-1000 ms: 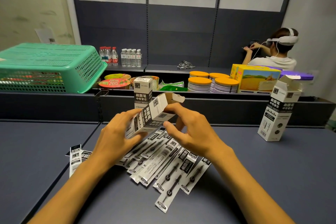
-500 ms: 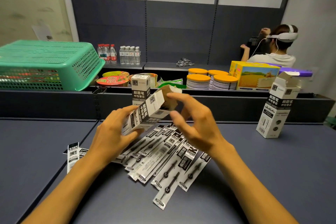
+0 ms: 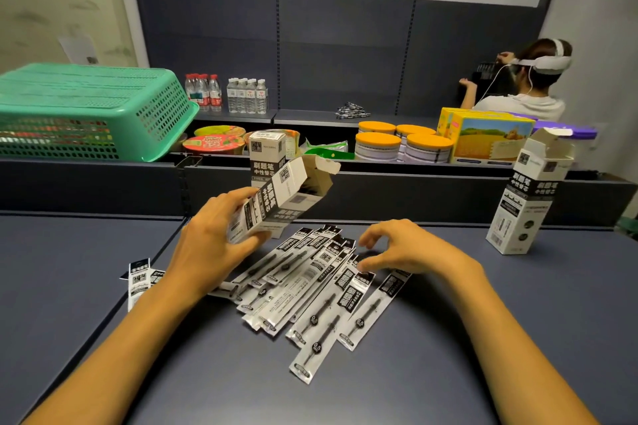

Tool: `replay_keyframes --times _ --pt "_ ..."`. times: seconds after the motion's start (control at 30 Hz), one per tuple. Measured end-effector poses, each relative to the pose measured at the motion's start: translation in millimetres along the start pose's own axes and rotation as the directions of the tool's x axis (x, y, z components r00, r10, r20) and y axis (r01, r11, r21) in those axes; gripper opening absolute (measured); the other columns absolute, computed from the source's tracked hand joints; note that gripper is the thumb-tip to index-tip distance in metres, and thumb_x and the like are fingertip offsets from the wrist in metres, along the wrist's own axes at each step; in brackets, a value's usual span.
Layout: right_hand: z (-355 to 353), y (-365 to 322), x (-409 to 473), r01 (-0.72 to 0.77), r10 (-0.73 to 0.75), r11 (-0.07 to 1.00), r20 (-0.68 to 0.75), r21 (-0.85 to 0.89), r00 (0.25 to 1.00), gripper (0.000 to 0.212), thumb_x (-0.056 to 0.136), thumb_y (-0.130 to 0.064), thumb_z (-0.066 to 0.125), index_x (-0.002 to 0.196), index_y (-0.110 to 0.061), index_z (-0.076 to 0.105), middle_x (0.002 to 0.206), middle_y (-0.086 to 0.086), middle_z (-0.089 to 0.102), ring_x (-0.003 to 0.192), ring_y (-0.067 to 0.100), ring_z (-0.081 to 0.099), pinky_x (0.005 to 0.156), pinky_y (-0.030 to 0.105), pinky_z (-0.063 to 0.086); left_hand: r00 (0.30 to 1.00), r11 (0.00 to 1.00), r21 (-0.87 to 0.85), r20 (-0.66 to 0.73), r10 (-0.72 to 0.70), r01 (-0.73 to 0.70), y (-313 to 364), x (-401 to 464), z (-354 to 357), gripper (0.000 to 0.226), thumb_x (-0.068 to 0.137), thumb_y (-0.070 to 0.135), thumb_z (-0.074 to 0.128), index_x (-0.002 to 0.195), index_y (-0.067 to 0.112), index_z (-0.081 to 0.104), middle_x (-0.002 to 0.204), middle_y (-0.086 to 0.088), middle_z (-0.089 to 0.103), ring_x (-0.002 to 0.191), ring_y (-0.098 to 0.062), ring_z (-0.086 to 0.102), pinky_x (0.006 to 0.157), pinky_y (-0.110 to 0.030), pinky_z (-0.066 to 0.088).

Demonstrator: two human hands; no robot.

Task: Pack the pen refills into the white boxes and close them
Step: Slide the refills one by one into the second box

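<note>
A green basket (image 3: 86, 110) sits far left on the shelf. The left hand (image 3: 214, 245) grips a tilted white box (image 3: 276, 200), its top flap open, above the table (image 3: 518, 338). Pen refills (image 3: 310, 286) lie fanned between the hands. The right hand (image 3: 411, 248) hovers over them, fingers loosely curled, holding nothing. Another open box (image 3: 528, 197) stands far right.

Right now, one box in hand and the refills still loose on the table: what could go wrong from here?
1. The left hand holds the open box tilted alone; feeding refills in one-handed may jam against its raised flap.
2. The right hand reaches into an overlapping refill pile; a grab could drag or scatter neighbours.
3. A few refills lie apart on the left and could be missed.
</note>
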State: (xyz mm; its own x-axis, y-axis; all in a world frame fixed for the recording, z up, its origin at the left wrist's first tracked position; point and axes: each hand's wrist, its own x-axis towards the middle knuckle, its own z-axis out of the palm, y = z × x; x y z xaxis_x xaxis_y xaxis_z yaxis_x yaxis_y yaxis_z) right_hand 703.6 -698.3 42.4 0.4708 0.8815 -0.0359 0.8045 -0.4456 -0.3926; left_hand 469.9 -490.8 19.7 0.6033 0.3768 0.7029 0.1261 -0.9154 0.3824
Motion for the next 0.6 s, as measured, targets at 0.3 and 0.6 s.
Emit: replay_keyframes --times 0.3,0.6 --pt "9.2 -10.7 -7.1 0.060 -0.073 0.995 0.174 0.077 0.982 0.037 0.070 -0.040 0.085 0.102 -0.038 0.067 0.119 -0.016 0.053 0.086 -0.007 0.048 0.076 0.016 0.033 1.000 0.999 -0.019 -0.007 0.027 -0.027 3.7 -2.7 2.4 0.071 0.075 0.030 0.080 0.135 0.035 0.042 0.115 0.003 0.060 0.097 -0.015 0.059 0.074 -0.044 0.058" --pt "7.0 -9.6 -7.1 0.042 -0.073 0.975 0.137 0.218 0.988 0.021 0.068 -0.030 0.088 0.083 -0.026 0.074 0.090 -0.012 0.061 0.078 -0.002 0.054 0.073 0.021 0.043 0.996 0.994 -0.079 -0.036 0.079 -0.081 10.5 -1.2 -1.3 0.071 0.076 0.031 0.079 0.133 0.038 0.038 0.117 0.003 0.060 0.105 -0.016 0.058 0.081 -0.043 0.056"
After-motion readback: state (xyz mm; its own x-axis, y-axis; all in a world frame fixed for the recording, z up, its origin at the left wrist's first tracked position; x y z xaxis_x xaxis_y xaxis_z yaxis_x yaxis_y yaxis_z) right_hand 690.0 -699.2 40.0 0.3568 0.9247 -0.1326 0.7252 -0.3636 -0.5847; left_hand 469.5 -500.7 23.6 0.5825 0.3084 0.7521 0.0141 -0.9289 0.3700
